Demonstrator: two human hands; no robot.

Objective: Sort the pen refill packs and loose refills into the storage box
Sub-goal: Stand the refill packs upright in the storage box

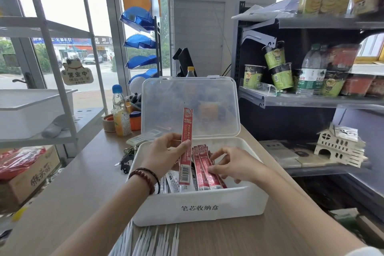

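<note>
Sorting red refill packs at the white storage box [199,208]

Left hand [164,156] pinches one red refill pack [186,147] upright over the open box; right hand [234,164] has fingers closed on the red packs [205,170] standing inside it. Loose white refills [153,241] lie on the table [83,183] just before the box

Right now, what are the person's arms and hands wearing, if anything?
Both hands are bare: no gloves or rings visible. The left hand has a dark red beaded bracelet around the wrist, with a thin dark band beside it. The right hand has nothing on the wrist; a white sleeve edge shows only at the bottom corner of the picture.
</note>
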